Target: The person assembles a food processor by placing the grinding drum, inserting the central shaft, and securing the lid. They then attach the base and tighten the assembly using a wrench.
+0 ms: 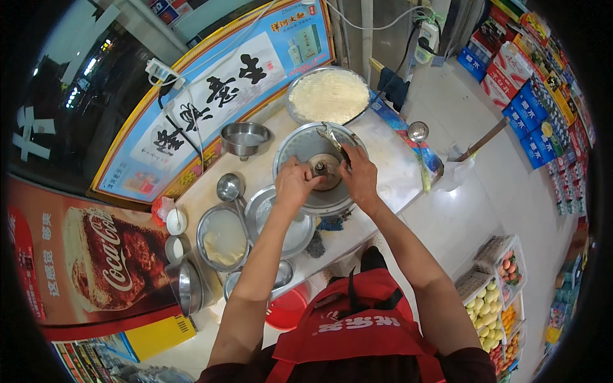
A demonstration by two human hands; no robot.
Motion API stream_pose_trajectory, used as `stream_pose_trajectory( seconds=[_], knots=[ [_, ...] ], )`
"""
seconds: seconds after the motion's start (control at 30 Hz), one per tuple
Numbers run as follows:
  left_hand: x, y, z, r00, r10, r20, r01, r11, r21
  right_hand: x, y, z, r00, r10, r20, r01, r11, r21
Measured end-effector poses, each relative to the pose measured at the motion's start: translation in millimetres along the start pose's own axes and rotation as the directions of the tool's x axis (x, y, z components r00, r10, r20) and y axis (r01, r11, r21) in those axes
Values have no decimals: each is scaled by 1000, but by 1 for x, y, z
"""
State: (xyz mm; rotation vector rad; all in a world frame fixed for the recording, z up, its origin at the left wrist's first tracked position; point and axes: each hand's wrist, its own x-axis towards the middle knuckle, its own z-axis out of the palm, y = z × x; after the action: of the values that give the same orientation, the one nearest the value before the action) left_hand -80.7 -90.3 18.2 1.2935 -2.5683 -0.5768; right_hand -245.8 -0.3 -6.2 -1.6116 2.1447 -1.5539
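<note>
One shiny metal tool [329, 135]: right grip [361, 175] curled round it, left grip's [294, 183] hold unclear.

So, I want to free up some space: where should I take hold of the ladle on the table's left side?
I'd grip the ladle by its handle, probably from above on the person's side: the bowl lies at the far end, and the slim handle runs back between the basin of pale contents and the round metal pan.

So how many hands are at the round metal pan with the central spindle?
2: the left hand left of the spindle, the right hand right of it, both over the pan. No others show.
</note>
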Motion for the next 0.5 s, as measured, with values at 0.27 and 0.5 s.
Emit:
stream_pose_trajectory(
  seconds=[0.27, 0.5],
  knots=[
    [3, 0, 6, 980, 185, -79, -200, 942, -269, 0, 1, 1, 1000, 18, -16, -17, 999, 40],
    [14, -9, 24, 983, 29, -182, -91, 936, -340, -2, 1, 1, 998, 68, -13, -67, 994, 88]
  ],
)
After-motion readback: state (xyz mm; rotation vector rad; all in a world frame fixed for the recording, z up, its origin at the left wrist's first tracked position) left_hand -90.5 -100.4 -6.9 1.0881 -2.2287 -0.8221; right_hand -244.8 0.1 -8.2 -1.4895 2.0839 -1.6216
